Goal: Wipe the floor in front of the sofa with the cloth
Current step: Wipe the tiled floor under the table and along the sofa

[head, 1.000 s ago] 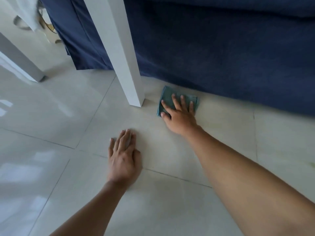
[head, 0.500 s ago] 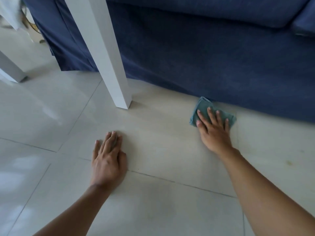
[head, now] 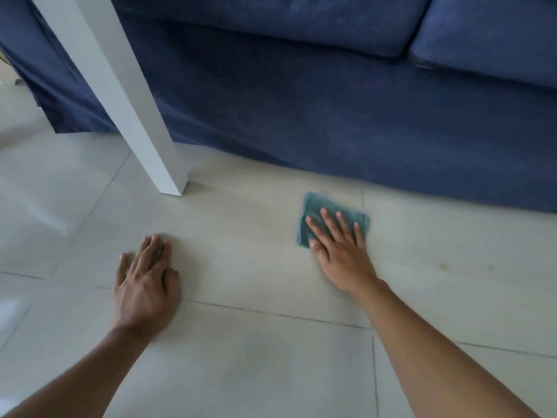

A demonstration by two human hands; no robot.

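Observation:
A small folded teal cloth [head: 316,208] lies flat on the pale tiled floor [head: 256,357], a little in front of the dark blue sofa [head: 301,101]. My right hand [head: 340,248] presses down on the cloth with fingers spread, covering its near half. My left hand [head: 144,285] rests palm-down on the bare tile to the left, fingers together, holding nothing. The sofa skirt reaches the floor along the far edge.
A white table leg [head: 141,125] stands slanted on the floor left of the cloth, between my hands and the sofa. Two sofa cushions [head: 488,46] show at the top. A faint yellowish spot [head: 443,264] marks the tile to the right.
My right hand has slid the cloth rightwards from beside the table leg, then back a little from the sofa's edge. The view has shifted right; my left hand has stayed planted on the tile.

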